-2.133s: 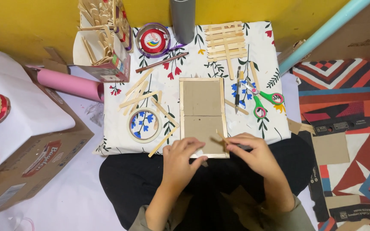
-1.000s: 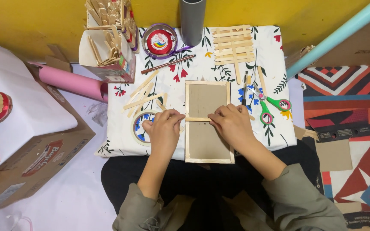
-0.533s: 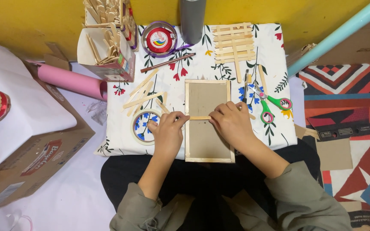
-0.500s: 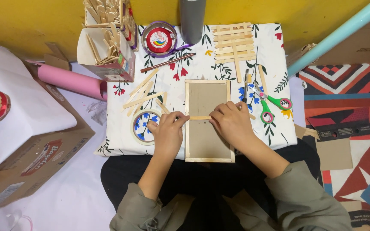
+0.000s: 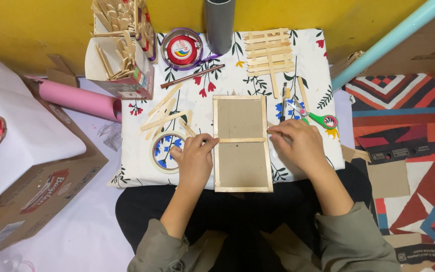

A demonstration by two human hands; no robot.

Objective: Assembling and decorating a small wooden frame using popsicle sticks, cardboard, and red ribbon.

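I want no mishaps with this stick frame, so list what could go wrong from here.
1. The cross stick is pinned only at its ends by the left hand and right hand; uneven pressure might set it crooked across the cardboard frame.
2. The frame's near edge sits at the edge of the floral cloth, so a push could slide it off.
3. The scissors lie close to the right hand and could get knocked.

Your cardboard panel (image 5: 241, 143) lies at the centre of the cloth-covered board (image 5: 227, 85), a stick (image 5: 241, 140) across its middle. Your left hand (image 5: 193, 160) sits at its 9 o'clock edge, your right hand (image 5: 300, 145) at 3 o'clock. The tape ring (image 5: 158, 160) lies just left of your left hand, loose sticks (image 5: 164, 115) at 10 o'clock. The stick lattice (image 5: 268, 50) lies at 1 o'clock, the scissors (image 5: 318, 119) behind your right hand, perhaps touching it. The box of sticks (image 5: 122, 55) stands at 11 o'clock.
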